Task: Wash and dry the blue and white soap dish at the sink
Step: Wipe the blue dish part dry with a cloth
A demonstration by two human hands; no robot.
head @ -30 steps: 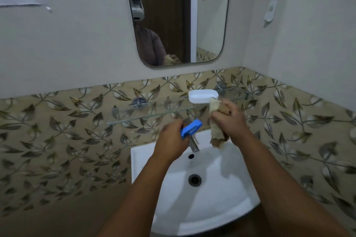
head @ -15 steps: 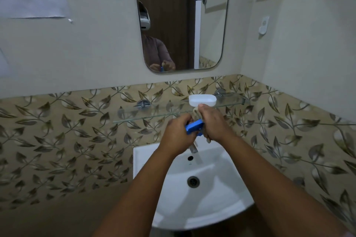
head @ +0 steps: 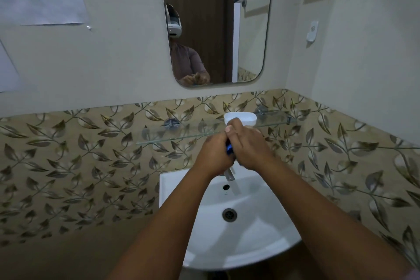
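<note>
Blue soap dish part [head: 229, 149] shows edge-on between both hands.

Your two bare forearms reach forward and converge in front of you. Your left hand [head: 214, 155] is curled closed, knuckles up, with a sliver of blue showing at its inner edge. Your right hand [head: 247, 146] presses against it from the right, fingers [head: 231, 130] folded over the top, thumbnail facing you.
</note>
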